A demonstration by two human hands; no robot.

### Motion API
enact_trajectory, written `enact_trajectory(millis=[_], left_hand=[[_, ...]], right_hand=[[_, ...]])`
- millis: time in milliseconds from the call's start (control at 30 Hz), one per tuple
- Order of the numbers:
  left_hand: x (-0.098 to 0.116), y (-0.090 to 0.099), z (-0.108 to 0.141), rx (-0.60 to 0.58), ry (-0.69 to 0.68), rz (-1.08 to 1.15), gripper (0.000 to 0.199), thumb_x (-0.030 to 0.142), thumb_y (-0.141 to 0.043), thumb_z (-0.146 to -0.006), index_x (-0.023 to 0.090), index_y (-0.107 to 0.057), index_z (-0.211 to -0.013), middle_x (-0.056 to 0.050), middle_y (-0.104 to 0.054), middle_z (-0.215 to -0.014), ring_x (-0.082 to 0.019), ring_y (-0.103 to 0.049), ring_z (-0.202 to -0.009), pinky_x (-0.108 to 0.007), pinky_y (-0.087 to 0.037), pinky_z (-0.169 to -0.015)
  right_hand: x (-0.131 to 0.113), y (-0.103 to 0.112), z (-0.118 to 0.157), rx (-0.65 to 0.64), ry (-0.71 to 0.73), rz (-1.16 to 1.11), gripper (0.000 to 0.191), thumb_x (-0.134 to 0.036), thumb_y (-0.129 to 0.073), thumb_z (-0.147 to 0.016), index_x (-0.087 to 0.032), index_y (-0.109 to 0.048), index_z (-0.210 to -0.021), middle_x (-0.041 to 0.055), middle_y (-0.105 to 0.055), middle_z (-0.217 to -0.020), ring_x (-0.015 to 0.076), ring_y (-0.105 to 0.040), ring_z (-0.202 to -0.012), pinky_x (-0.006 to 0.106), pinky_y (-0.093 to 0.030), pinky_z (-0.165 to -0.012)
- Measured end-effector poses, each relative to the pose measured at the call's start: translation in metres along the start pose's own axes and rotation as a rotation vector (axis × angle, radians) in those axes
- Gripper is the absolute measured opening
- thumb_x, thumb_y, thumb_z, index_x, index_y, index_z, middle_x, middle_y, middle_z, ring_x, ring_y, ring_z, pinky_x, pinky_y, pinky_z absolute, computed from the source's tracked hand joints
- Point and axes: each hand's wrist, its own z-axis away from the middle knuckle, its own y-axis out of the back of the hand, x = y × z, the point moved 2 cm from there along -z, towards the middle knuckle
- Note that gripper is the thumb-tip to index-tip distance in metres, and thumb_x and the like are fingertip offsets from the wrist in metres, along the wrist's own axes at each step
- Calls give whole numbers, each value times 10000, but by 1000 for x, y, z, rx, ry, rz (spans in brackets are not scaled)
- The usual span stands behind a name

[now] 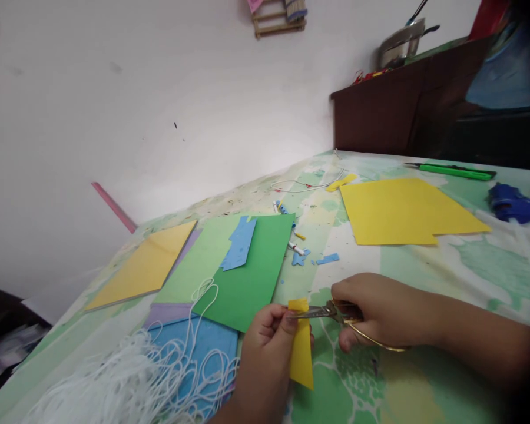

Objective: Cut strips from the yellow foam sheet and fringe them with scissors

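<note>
My left hand [269, 347] pinches a narrow strip of yellow paper [302, 359], held upright above the table near the front. My right hand [371, 309] is closed round the gold-coloured handles of a pair of scissors [324, 311]. Their blades lie across the strip close to its top end, right by my left thumb. Whether the blades are parted there is hard to make out. Behind my left hand lie a dark green sheet [265, 271] and a light green sheet [189, 265], with a ragged blue paper piece [241, 244] on top.
A heap of white cord [115, 377] spreads over a blue sheet [221, 347] at front left. Yellow sheets [393, 212], a green cutter [454, 171] and a dark blue tool [514, 203] lie at right. Blue scraps [327, 258] lie mid-table. A white wall [159, 106] rises behind.
</note>
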Motion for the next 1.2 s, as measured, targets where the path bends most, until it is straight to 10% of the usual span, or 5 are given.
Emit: enact_trajectory(millis=[1200], left_hand=[[7,-3,1,25,22,-85,190,328,-574,-629,153,-546,-697,21,-577,-477,-96,-525,-427,-179,-384,-402]], right_hand=[[10,-5,-3,24,21,-2,343,-521,-535,-606,-188,-455,-576,-38,-506,-524,96,-385,-461,194,-198,-397]])
